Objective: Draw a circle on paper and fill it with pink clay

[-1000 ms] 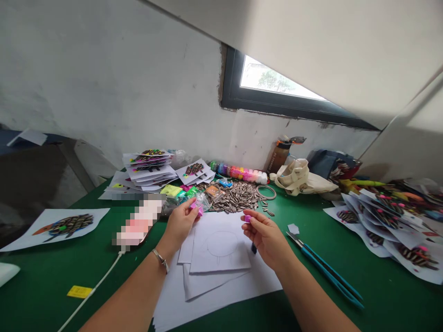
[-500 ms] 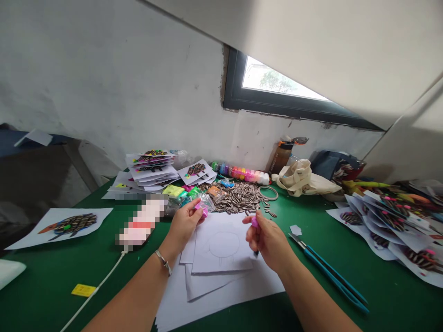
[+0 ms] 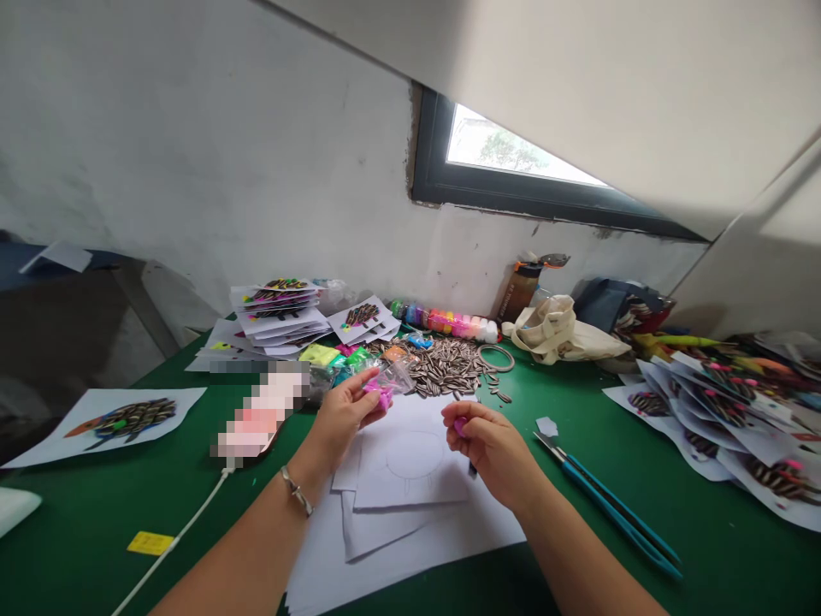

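My left hand (image 3: 348, 409) pinches a clear plastic bag with pink modelling clay (image 3: 383, 396) in it, over the upper left of the paper. In my right hand (image 3: 493, 445), a small lump of magenta-pink clay (image 3: 460, 425) sits between thumb and fingers. A dark tip (image 3: 473, 470) shows beneath that hand; what it belongs to is hidden. Below and between both hands lies a white sheet (image 3: 410, 492) with a pencil outline of a rounded body and short legs. It rests on several other sheets (image 3: 378, 535).
Striped sunflower seeds (image 3: 445, 366) are heaped behind the paper, near coloured clay packets (image 3: 321, 354). Blue-handled tweezers (image 3: 619, 505) lie at right. Stacks of seed pictures stand left (image 3: 282, 321) and right (image 3: 724, 419). A white cable (image 3: 186, 530) crosses the table at left.
My left hand has turned, so more of the clear bag shows. My right hand has shifted slightly left and lower, its fingers closing further around the clay lump.
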Demonstrator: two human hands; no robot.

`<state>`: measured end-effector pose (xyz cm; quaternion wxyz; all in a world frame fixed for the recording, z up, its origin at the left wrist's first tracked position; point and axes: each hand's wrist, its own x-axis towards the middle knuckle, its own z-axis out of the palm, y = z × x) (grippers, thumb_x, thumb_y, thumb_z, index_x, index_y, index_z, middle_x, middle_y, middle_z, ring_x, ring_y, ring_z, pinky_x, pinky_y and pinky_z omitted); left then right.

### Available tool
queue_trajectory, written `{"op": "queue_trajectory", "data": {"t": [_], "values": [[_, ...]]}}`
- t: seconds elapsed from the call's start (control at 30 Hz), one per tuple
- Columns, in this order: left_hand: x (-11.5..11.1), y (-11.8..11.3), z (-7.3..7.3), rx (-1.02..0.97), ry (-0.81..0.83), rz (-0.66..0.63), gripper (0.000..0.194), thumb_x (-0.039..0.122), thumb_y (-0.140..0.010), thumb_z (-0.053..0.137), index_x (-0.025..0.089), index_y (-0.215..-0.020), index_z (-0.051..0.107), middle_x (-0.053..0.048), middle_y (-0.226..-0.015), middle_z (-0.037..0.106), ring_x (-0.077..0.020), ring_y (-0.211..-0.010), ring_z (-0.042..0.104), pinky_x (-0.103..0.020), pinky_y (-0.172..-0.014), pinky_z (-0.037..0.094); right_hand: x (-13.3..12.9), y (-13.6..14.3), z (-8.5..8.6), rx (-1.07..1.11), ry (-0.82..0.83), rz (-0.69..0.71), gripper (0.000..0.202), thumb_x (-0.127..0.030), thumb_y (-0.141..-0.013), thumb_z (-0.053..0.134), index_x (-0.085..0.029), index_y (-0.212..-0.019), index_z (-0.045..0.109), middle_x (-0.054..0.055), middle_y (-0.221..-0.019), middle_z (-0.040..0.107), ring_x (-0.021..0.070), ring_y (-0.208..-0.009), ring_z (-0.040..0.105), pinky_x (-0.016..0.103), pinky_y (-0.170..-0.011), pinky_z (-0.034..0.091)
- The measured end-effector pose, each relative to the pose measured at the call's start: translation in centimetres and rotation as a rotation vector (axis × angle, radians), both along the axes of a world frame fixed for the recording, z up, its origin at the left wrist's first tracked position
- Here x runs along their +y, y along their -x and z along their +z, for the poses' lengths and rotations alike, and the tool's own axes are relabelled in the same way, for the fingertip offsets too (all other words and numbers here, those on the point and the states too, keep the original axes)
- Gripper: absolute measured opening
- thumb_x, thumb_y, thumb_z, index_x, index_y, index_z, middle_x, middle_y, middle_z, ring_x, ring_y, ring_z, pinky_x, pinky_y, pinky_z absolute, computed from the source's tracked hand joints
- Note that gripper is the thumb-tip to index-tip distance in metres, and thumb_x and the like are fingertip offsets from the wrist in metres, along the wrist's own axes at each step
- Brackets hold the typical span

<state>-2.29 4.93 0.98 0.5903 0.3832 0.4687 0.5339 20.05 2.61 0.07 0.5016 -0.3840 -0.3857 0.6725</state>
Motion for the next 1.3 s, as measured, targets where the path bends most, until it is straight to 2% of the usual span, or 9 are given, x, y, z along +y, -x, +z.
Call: {"op": "queue_trajectory", "data": {"t": [0.17, 0.27, 0.37, 0.5, 0.63, 0.87, 1.0, 1.17, 1.3], "values": [[-0.9, -0.4, 1.0, -0.02, 0.036, -0.183, 0.054, 0.027, -0.071, 0.079, 0.013, -0.119, 0.061, -0.008, -0.096, 0.07, -0.0171, -0.085, 0.065, -0.032, -0.083, 0.052, 0.2, -0.2, -0.4, -0.09, -0.048, -0.073, 0.023, -0.033, -0.074, 0.069, -0.017, -0.091, 0.068, -0.002, -0.069, 0.051, 0.0111, -0.064, 0.046, 0.025, -0.062, 0.037], [-1.4, -0.8, 1.1, -0.009, 0.063, -0.296, 0.05, 0.029, -0.069, 0.081, 0.014, -0.114, 0.064, -0.009, -0.1, 0.07, -0.0188, -0.087, 0.065, -0.034, -0.084, 0.051, 0.0, -0.1, -0.4, -0.251, -0.167, -0.113, 0.031, -0.036, -0.074, 0.073, -0.019, -0.098, 0.067, -0.002, -0.074, 0.051, 0.0115, -0.067, 0.044, 0.025, -0.063, 0.036], [-1.8, -1.3, 1.0, -0.027, 0.045, -0.394, 0.046, 0.031, -0.071, 0.08, 0.015, -0.112, 0.066, -0.006, -0.093, 0.07, -0.017, -0.082, 0.065, -0.035, -0.083, 0.051, -0.4, 0.2, -0.1, -0.406, -0.26, -0.112, 0.03, -0.038, -0.073, 0.073, -0.02, -0.097, 0.068, 0.0, -0.082, 0.052, 0.0128, -0.071, 0.044, 0.026, -0.064, 0.035], [-2.0, -1.6, 1.1, -0.029, 0.015, -0.459, 0.04, 0.029, -0.072, 0.079, 0.017, -0.109, 0.069, -0.005, -0.09, 0.069, -0.0151, -0.078, 0.063, -0.033, -0.081, 0.05, -0.6, 0.4, 0.2, -0.495, -0.257, -0.133, 0.033, -0.04, -0.073, 0.072, -0.019, -0.097, 0.067, 0.001, -0.082, 0.053, 0.0137, -0.07, 0.044, 0.026, -0.062, 0.035], [-2.0, -1.5, 1.3, -0.011, 0.013, -0.449, 0.04, 0.027, -0.074, 0.077, 0.018, -0.111, 0.068, -0.005, -0.09, 0.069, -0.0153, -0.079, 0.063, -0.033, -0.08, 0.049, -0.4, 0.3, 0.0, -0.451, -0.21, -0.161, 0.032, -0.041, -0.076, 0.069, -0.018, -0.098, 0.065, -0.001, -0.075, 0.052, 0.0127, -0.066, 0.044, 0.026, -0.06, 0.036], [-1.7, -1.5, 0.7, -0.013, 0.036, -0.416, 0.044, 0.032, -0.07, 0.079, 0.017, -0.11, 0.068, -0.004, -0.086, 0.067, -0.0157, -0.075, 0.063, -0.034, -0.078, 0.049, -0.3, 0.0, -0.8, -0.288, -0.092, 0.019, 0.022, -0.038, -0.077, 0.069, -0.017, -0.079, 0.065, -0.003, -0.059, 0.051, 0.0094, -0.056, 0.042, 0.022, -0.053, 0.031], [-1.6, -1.5, 0.5, -0.042, 0.061, -0.416, 0.045, 0.033, -0.07, 0.08, 0.018, -0.111, 0.067, -0.006, -0.092, 0.067, -0.0149, -0.075, 0.062, -0.033, -0.077, 0.049, -0.4, -0.1, -0.2, -0.088, -0.031, 0.076, 0.019, -0.032, -0.074, 0.074, -0.016, -0.076, 0.064, -0.003, -0.057, 0.051, 0.0074, -0.053, 0.042, 0.02, -0.053, 0.031], [-2.1, -1.4, 1.2, -0.08, 0.06, -0.483, 0.038, 0.025, -0.067, 0.081, 0.015, -0.103, 0.07, -0.003, -0.081, 0.065, -0.0122, -0.068, 0.059, -0.029, -0.072, 0.047, -0.6, -0.4, 0.8, 0.08, 0.088, 0.183, 0.017, -0.021, -0.068, 0.076, -0.015, -0.066, 0.06, -0.004, -0.054, 0.05, 0.0051, -0.047, 0.039, 0.019, -0.048, 0.028], [-2.5, -1.5, 1.6, -0.199, 0.063, -0.504, 0.035, 0.026, -0.072, 0.079, 0.015, -0.104, 0.07, -0.003, -0.081, 0.065, -0.0114, -0.068, 0.06, -0.026, -0.069, 0.046, -0.6, -0.4, 1.0, 0.136, 0.074, 0.116, 0.02, -0.02, -0.068, 0.076, -0.016, -0.064, 0.057, -0.006, -0.052, 0.046, 0.0041, -0.046, 0.034, 0.018, -0.046, 0.023]]}}
